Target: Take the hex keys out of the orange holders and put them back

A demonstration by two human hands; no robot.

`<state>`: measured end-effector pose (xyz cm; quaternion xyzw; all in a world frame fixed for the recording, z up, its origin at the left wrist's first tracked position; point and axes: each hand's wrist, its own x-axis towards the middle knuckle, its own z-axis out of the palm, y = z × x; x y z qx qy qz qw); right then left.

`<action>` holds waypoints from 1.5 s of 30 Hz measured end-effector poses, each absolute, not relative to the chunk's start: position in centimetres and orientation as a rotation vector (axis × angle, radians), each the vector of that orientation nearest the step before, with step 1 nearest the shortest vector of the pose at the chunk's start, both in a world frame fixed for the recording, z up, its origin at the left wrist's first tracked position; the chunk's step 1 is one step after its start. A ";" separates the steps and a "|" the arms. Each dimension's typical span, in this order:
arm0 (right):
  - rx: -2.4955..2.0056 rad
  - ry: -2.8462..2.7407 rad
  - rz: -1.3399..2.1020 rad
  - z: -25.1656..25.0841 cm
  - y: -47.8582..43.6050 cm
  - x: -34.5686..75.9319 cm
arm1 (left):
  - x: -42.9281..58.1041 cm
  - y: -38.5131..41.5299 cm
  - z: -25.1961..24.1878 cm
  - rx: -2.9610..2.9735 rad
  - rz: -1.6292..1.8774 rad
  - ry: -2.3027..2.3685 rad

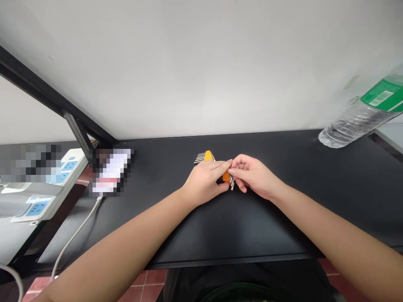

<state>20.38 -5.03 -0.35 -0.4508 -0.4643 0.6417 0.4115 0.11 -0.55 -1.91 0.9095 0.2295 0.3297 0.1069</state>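
Observation:
An orange-yellow hex key holder (226, 176) sits low over the black table, gripped by my left hand (208, 178), whose fingers cover its middle. Metal hex keys (232, 183) stick out of it toward the right and front. Beyond my left knuckles a yellow holder end (208, 155) shows, with a row of several keys pointing left; whether both pieces are one holder is hidden. My right hand (250, 174) is closed at the right edge of the orange part, thumb and fingers pinching at a hex key there. Just what lies between those fingertips is mostly covered.
On the left lies a blurred-out phone (111, 172) with a white cable (77, 230) running off the front edge. A white power strip (67, 167) stands beyond the black frame post (77, 130). At right, a clear plastic bottle (349, 126) with a green label stands by the wall.

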 end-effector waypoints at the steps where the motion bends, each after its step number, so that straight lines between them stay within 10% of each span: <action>1: -1.163 -1.204 1.590 -0.4 -5.1 20.2 | 0.1 -0.6 -1.8 2.680 0.947 0.688; 22: -1.840 -2.433 0.472 0.9 -4.9 23.1 | -0.3 -0.1 -2.4 2.694 0.872 0.884; 45: -1.506 -1.868 0.967 2.0 -5.8 22.8 | 0.0 -0.4 -1.5 2.744 0.847 0.826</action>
